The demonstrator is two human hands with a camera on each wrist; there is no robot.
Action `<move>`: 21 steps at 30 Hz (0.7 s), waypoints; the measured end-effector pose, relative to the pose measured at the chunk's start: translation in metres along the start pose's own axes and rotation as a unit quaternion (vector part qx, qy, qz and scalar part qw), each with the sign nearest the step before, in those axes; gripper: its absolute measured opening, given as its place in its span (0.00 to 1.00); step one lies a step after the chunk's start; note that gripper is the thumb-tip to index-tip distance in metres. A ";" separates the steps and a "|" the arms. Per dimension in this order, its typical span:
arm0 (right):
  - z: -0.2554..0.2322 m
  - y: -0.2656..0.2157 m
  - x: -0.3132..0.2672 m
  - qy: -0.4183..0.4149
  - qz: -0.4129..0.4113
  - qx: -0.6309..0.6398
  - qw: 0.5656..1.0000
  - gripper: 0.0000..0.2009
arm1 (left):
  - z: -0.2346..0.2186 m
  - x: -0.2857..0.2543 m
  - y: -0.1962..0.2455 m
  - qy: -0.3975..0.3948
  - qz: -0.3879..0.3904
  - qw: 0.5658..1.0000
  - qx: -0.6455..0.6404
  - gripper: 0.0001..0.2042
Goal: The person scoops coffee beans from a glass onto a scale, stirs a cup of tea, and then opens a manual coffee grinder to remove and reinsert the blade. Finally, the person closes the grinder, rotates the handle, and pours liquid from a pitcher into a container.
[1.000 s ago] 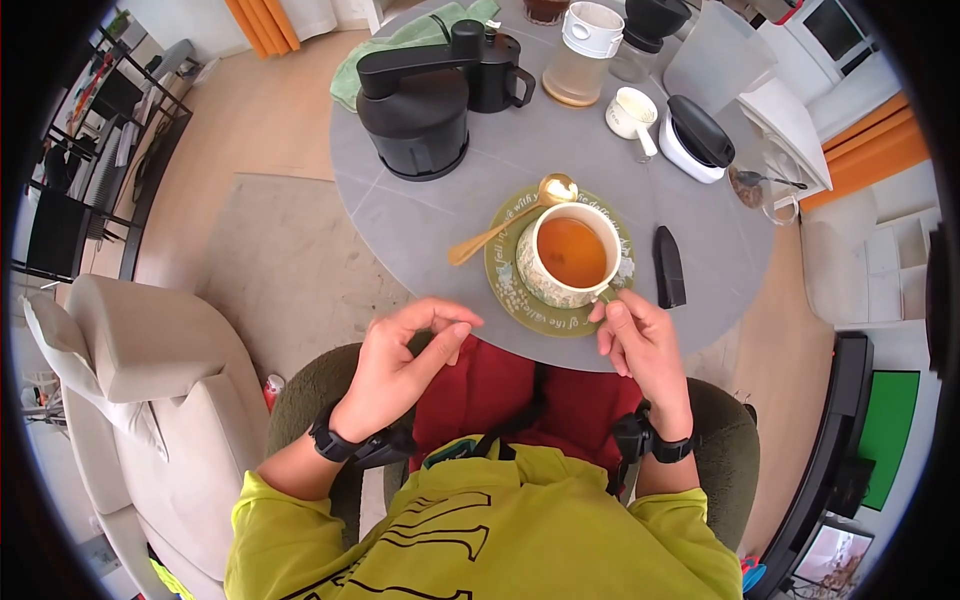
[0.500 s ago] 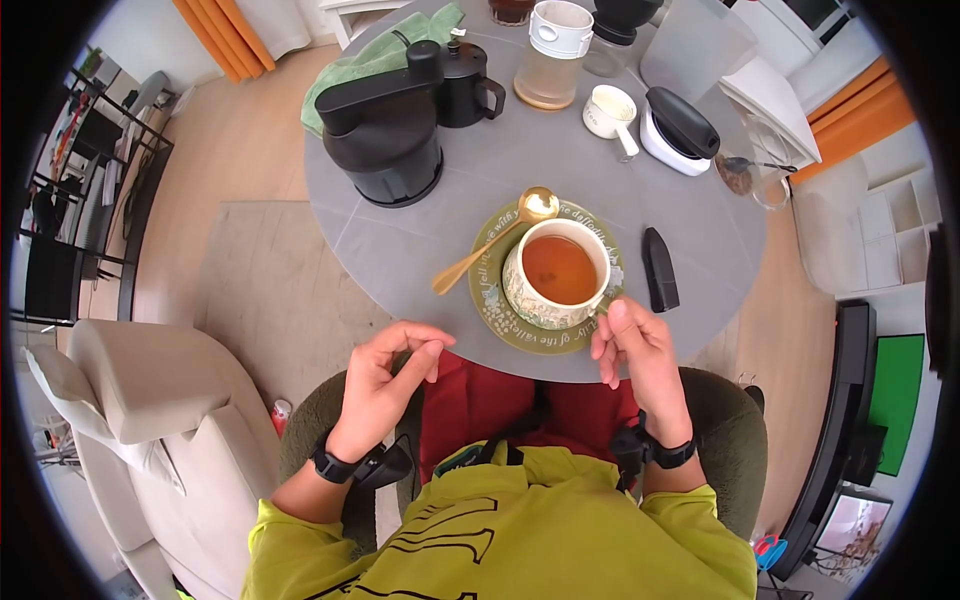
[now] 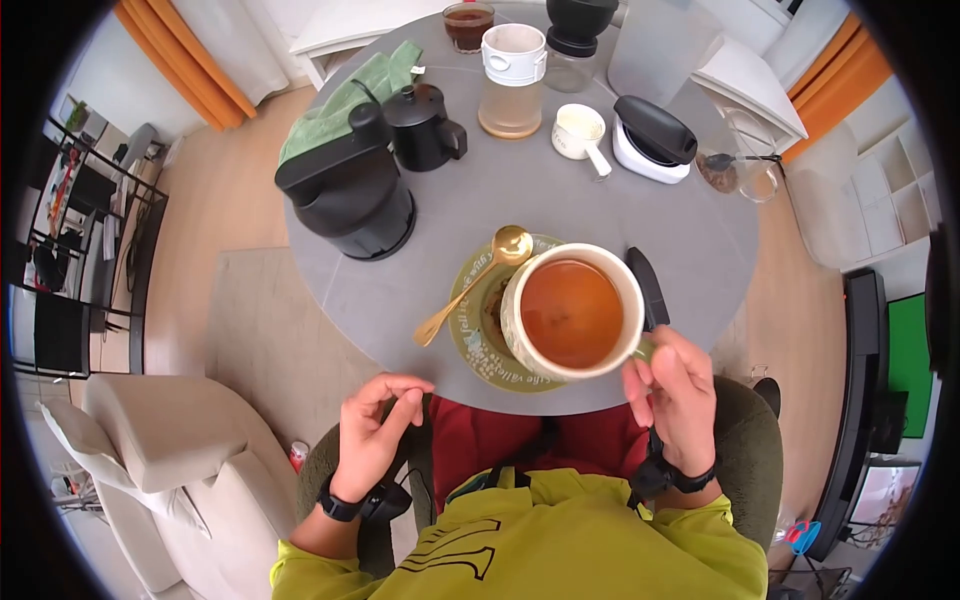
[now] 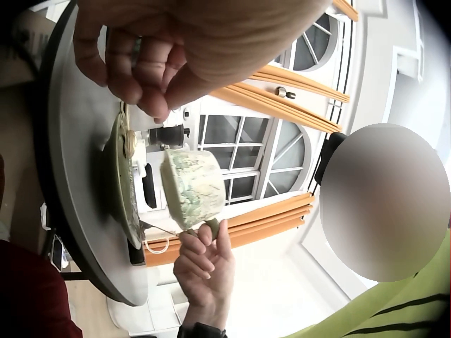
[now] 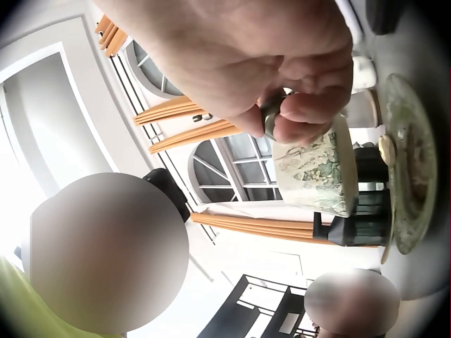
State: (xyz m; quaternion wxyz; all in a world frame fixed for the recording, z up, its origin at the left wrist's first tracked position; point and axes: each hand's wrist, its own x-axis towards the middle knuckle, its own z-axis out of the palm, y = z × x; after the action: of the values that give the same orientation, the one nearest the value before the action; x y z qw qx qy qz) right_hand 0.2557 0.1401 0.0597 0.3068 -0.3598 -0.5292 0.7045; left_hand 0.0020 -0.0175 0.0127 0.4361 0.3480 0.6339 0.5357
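- In the middle of the head view, the cup (image 3: 534,345) of brown drink is held up, partly over the green saucer (image 3: 468,335); the right hand (image 3: 678,405) pinches its green handle (image 3: 644,350) between thumb and fingers.
- Left of the cup there, a gold spoon (image 3: 478,285) lies across the saucer (bowl end away from the person), on the grey table (image 3: 590,222).
- At lower left of that view, the left hand (image 3: 368,432) hangs loosely curled, thumb near the fingers, gripping nothing.
- At the top of the left wrist view, the left hand's fingers are bent and relaxed; in the centre, the patterned cup is apart from the saucer (seen nearly edge-on), the right hand below it at the handle.
- At upper middle of the right wrist view, the right hand's fingers curl round the handle; the saucer stands out at right, apart from the cup.
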 end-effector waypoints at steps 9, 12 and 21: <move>0.003 -0.036 -0.009 0.001 -0.222 -0.062 0.973 0.24 | 0.003 0.002 0.003 0.026 -0.008 0.999 -0.040 0.05; 0.001 -0.044 -0.011 0.012 -0.234 -0.088 0.968 0.25 | -0.001 0.002 0.005 0.013 0.004 1.000 0.003 0.05; -0.013 -0.023 -0.003 -0.024 -0.409 -0.110 0.906 0.21 | -0.003 0.003 0.009 -0.006 0.033 0.998 0.057 0.06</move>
State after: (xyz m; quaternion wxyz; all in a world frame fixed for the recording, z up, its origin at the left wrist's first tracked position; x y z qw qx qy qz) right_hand 0.2690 0.1501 0.0798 0.5137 -0.1266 -0.7110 0.4633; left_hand -0.0026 -0.0144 0.0207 0.4015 0.3965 0.6490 0.5103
